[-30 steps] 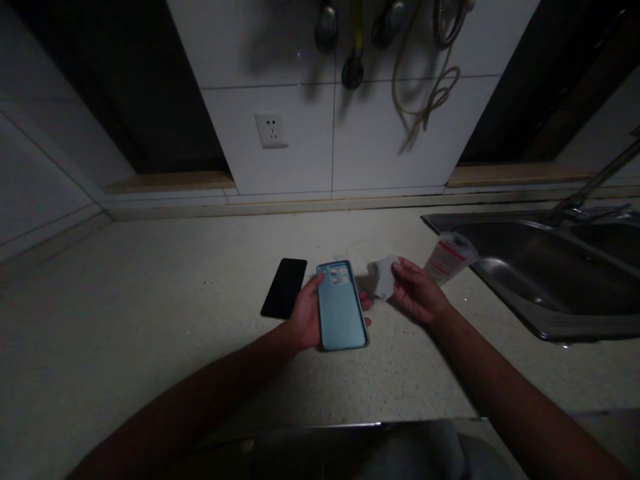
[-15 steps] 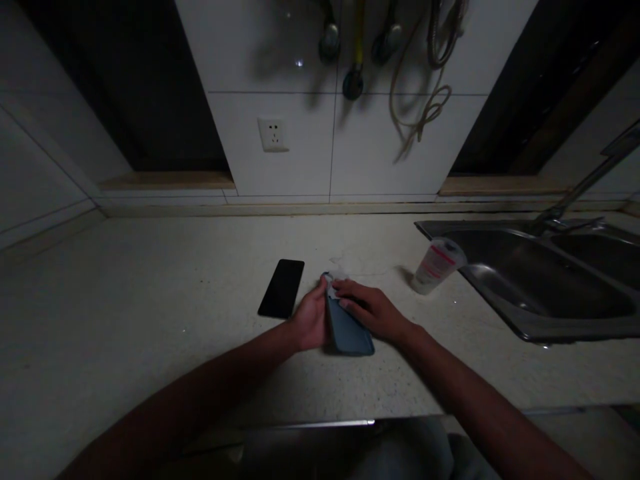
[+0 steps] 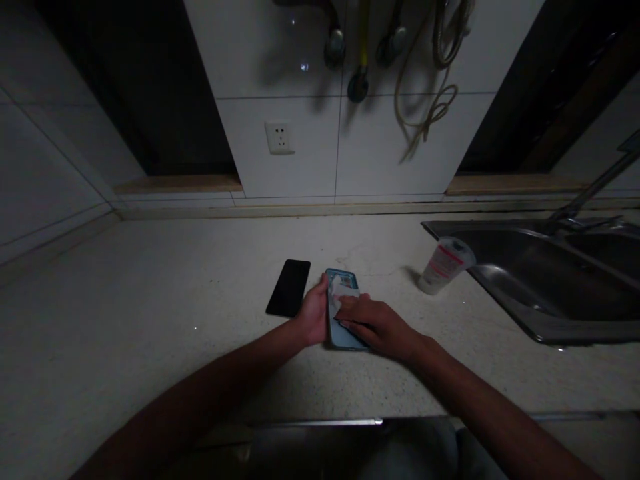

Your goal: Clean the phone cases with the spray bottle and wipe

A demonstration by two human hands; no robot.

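While in both hands (image 3: 377, 327), a teal phone case (image 3: 341, 340) (crumpled tissue (image 3: 343, 290) atop)

A speckled stone countertop (image 3: 150, 327) bears a black smartphone (image 3: 288, 288) and a standing red-labelled plastic bottle (image 3: 445, 267).

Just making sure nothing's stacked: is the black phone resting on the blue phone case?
No, the black phone lies on the counter, apart from the blue phone case.

Dim, grainy light, bowed edges, faint glare on the steel sink (image 3: 493, 277)
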